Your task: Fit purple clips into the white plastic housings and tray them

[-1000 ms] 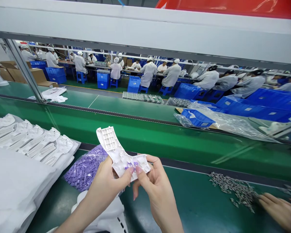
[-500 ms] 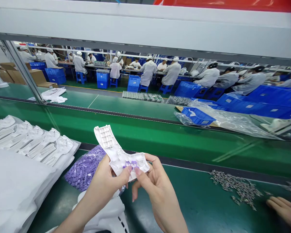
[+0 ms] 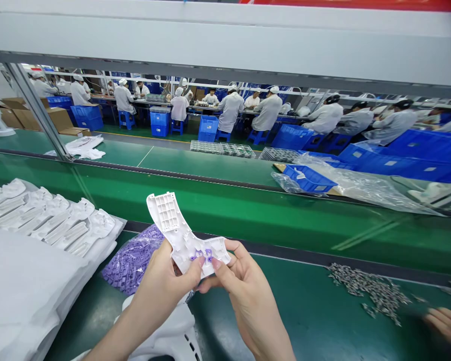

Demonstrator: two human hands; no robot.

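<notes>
Right hand [image 3: 244, 291] now tighter against white plastic shell [image 3: 184, 235], left hand [image 3: 165, 291] alongside.

- A white plastic shell [image 3: 180, 235], ribbed in a grid pattern at its upper end, is showing small purple pieces [image 3: 202, 254] set in its lower part.
- A heap of purple parts [image 3: 133, 258] is lying at 9 o'clock of the shell.
- White moulded parts [image 3: 48, 220] are lying in a row at 10 o'clock.
- The green belt [image 3: 248, 213] is running dark-edged at 12 o'clock.
- Grey metal screws [image 3: 372, 291] are speckling the dark green table [image 3: 308, 311] at 3 o'clock.
- Blue bins [image 3: 308, 179] are sitting at 1 o'clock under clear film.
</notes>
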